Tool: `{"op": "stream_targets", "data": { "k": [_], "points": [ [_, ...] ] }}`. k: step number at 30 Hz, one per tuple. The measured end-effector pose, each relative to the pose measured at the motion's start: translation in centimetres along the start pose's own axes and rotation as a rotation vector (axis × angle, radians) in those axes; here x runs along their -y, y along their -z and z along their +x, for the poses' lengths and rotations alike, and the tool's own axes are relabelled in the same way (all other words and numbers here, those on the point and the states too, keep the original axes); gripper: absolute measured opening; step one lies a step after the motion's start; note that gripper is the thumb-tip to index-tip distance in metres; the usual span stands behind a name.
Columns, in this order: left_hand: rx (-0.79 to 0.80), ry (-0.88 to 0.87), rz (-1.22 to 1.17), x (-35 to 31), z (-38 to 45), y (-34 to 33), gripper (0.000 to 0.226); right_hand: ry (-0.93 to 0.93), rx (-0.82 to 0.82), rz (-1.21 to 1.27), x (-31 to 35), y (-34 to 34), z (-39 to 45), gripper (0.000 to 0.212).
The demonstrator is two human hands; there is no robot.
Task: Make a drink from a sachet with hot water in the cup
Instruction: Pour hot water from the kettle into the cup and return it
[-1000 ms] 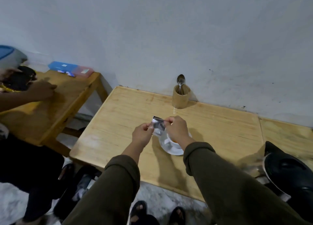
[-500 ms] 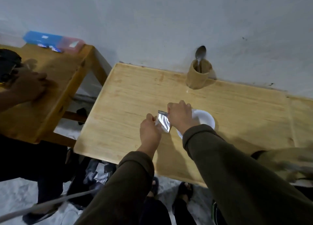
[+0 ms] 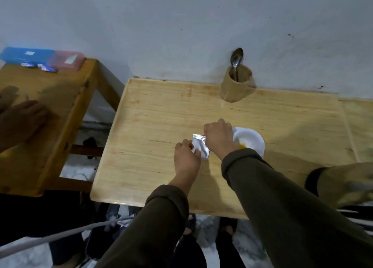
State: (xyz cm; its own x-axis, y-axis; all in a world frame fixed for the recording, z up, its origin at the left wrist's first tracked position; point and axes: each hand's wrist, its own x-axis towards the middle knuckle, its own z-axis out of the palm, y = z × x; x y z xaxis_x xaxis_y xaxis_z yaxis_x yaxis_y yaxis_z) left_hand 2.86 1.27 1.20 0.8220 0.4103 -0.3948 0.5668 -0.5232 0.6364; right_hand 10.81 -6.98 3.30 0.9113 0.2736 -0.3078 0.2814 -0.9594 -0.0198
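Observation:
A small silver sachet (image 3: 199,145) is pinched between both my hands above the wooden table (image 3: 153,126). My left hand (image 3: 186,159) grips its lower left edge, and my right hand (image 3: 219,137) holds its upper right corner. Just right of my right hand stands a white cup (image 3: 251,139), with some orange powder showing at its near inner edge. My right wrist hides part of the cup. A tan holder (image 3: 236,88) with a metal spoon (image 3: 237,59) standing in it sits at the back of the table against the wall.
A second wooden table (image 3: 50,110) stands to the left with another person's hand (image 3: 20,122) resting on it and blue and pink boxes (image 3: 42,59) at its back. A blurred object (image 3: 347,183) lies at the right edge. A white cable (image 3: 60,234) crosses the floor.
The view has tilted and shifted left. My hands have moved the sachet from over the cup to just left of it, lower toward the table. The dark object at right is now mostly out of view.

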Motion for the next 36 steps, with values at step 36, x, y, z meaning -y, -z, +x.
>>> {"op": "stream_targets", "data": {
  "k": [36],
  "points": [
    [0.094, -0.057, 0.093, -4.9, -12.8, -11.5, 0.066, -0.540, -0.860, 0.334, -23.6, 3.8, -31.6, 0.040]
  ]
}}
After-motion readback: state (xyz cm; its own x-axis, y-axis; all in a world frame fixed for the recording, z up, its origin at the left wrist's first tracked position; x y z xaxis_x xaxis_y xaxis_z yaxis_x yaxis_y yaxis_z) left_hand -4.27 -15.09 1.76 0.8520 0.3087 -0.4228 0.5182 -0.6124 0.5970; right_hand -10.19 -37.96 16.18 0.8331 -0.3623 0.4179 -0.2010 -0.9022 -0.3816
